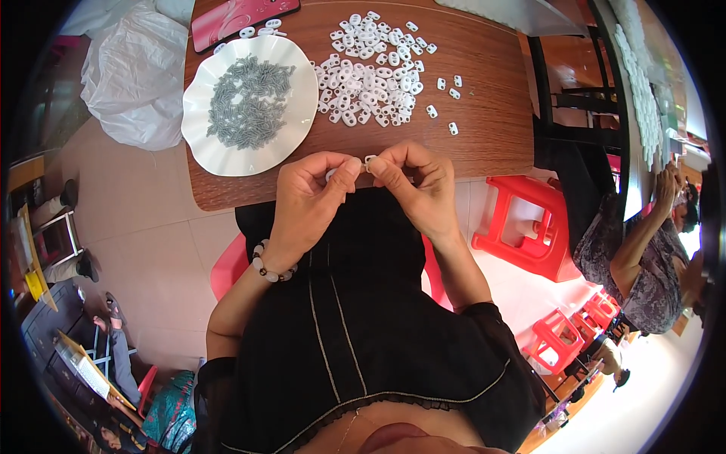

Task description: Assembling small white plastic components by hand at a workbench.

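My left hand (314, 189) and my right hand (420, 181) meet over the table's near edge, fingertips almost touching. Thumb and forefinger of the right pinch a small white plastic piece (370, 160) with a hole in it. The left is closed in a pinch too, and a bit of white shows by its fingers; what its tips grip is too small to make out. Beyond the left hand stands a white wavy-rimmed plate (302, 125) with a heap of small grey springs (249, 106). A loose pile of white two-holed plastic pieces (370, 87) lies beyond both hands.
The wooden table (484, 144) ends just before my body. A phone in a pink case (234, 21) lies at its far left. A white plastic bag (132, 79) is left of the table, a red stool (529, 227) to the right. Other people sit farther off on both sides.
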`<state>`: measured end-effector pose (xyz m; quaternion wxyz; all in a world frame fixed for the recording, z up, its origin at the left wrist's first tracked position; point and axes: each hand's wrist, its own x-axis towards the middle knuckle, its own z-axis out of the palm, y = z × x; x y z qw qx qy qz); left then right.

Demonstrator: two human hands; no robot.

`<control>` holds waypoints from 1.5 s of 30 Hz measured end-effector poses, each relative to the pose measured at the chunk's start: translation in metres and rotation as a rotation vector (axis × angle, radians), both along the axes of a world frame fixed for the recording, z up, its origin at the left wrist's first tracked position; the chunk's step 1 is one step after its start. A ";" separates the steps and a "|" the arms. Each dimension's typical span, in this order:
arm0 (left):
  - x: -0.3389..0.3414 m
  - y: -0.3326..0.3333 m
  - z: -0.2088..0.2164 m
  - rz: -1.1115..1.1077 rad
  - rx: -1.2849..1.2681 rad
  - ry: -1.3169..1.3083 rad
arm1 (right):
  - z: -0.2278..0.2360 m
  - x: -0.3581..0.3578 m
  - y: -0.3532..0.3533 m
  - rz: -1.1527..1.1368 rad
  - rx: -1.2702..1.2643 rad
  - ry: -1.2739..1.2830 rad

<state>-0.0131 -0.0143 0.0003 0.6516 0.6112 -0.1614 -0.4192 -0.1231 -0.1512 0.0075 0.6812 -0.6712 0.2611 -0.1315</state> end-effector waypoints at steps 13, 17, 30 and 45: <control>0.002 0.000 -0.004 -0.008 0.006 0.066 | 0.002 0.003 0.000 -0.005 0.083 -0.001; 0.002 0.000 -0.003 -0.011 0.005 0.053 | -0.001 0.003 0.000 -0.006 0.076 0.010; 0.002 -0.002 -0.003 -0.006 0.017 0.044 | -0.003 0.002 0.000 -0.031 0.011 -0.007; 0.005 -0.013 -0.007 0.027 0.021 -0.169 | 0.003 -0.011 -0.024 -0.203 -0.015 -0.034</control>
